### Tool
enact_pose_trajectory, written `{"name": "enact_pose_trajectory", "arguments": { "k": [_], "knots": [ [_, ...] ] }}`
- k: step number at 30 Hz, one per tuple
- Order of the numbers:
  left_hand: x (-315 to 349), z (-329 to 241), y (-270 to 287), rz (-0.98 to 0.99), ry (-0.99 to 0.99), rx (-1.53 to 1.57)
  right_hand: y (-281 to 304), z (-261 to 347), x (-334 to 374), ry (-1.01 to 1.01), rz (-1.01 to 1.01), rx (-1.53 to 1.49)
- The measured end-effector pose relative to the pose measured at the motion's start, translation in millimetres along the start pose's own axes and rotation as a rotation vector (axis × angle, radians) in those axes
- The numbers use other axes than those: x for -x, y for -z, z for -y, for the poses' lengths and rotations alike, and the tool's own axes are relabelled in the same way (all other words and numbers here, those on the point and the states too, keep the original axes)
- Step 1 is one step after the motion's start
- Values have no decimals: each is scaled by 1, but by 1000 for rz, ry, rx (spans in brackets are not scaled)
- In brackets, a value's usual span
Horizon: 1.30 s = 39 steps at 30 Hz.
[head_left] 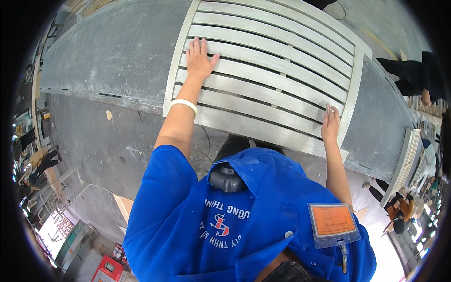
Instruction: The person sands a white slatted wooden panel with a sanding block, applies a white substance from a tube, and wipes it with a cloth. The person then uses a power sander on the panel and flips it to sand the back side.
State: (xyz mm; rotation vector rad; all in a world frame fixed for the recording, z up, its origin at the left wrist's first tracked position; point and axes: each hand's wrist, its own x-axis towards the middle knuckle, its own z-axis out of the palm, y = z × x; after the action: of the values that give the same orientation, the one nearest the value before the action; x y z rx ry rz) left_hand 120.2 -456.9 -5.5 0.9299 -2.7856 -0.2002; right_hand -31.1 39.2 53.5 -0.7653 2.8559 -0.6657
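A slatted wooden panel (pixel 263 84), pale grey-white with a frame around its slats, lies flat on a grey table (pixel 117 51) in front of me. My left hand (pixel 200 61) rests palm down near the panel's left side, its fingers spread over the slats and nothing held. Near the right side of the frame, my right hand (pixel 332 123) is closed around a small thin grey piece (pixel 328 109), partly hidden by the fingers. That piece touches a slat or sits just over it; its exact kind is too small to make out.
Another slatted panel (pixel 401 164) leans at the table's right end. People stand farther off at the right and left, one in dark clothes (pixel 413 75) close to the table's far right. A red box (pixel 108 269) stands on the floor at lower left.
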Motion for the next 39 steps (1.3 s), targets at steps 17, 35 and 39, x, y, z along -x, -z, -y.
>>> {"name": "enact_pose_trajectory", "arguments": {
  "k": [17,35,39],
  "knots": [
    [-1,-59,-12,53,383,-69,53,-32,14,-363,-63,-121],
    [87,-422,-54,319,-629,195,117,-110,37,-719,-71,-1284],
    [92,-459,-61,335,-683,232,137,-121,53,-741,-59,-1255]
  ]
}}
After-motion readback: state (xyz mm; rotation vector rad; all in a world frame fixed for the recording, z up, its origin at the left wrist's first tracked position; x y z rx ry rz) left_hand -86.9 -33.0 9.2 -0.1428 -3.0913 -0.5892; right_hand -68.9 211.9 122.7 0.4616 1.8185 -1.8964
